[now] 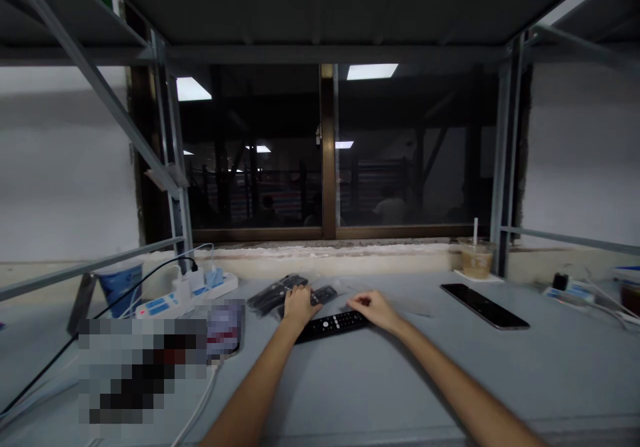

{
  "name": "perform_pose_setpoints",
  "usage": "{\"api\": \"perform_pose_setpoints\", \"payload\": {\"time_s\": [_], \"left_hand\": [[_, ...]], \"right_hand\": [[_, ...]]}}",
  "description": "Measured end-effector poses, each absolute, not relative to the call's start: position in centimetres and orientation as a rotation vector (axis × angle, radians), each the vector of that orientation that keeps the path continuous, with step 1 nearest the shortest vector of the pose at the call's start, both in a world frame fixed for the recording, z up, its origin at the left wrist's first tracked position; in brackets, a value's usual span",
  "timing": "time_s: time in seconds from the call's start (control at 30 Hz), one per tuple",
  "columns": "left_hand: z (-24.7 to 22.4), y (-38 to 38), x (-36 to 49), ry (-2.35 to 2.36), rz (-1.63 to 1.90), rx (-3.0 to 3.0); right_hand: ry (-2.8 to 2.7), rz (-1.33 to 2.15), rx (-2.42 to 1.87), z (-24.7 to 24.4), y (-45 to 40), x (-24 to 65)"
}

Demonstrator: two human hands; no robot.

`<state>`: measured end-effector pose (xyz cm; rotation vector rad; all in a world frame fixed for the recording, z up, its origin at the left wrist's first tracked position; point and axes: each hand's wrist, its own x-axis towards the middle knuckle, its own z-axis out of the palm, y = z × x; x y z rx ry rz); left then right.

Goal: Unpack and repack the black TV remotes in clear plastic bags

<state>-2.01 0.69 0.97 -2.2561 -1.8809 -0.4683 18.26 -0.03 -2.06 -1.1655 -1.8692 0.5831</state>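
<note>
A black remote control (334, 326) lies on the grey table, unwrapped and slightly tilted to the right. Behind it are more dark remotes in clear plastic bags (275, 295). My left hand (300, 305) reaches over the left end of the black remote, its fingers bent down on the bagged remotes; whether it grips one is unclear. My right hand (373, 307) is at the right end of the black remote, thumb and fingertips pinched together on something too small to name. Clear plastic (407, 304) lies flat behind and right of my right hand.
A dark phone (484, 306) and an iced drink cup (476, 260) are at the right. On the left stand a power strip (165, 304) with cables, a blue cup (120, 289) and a purple pouch (223, 330). Metal posts (504, 154) frame the window.
</note>
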Motion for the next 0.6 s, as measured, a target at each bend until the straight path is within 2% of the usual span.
{"api": "perform_pose_setpoints", "payload": {"time_s": [0.2,0.43,0.6], "left_hand": [[0.94,0.6,-1.89,-1.968,-0.433,-2.188],[1.42,0.6,-2.26,-1.98,-0.522,-2.162],[1.61,0.59,-2.11,-1.99,-0.544,-2.22]], "right_hand": [[-1.91,0.618,-1.14,-1.9,-0.62,17.88],[-1.904,0.959,-1.149,-1.88,-0.6,18.19],[-1.928,1.0,-1.121,-1.67,-0.88,18.08]]}}
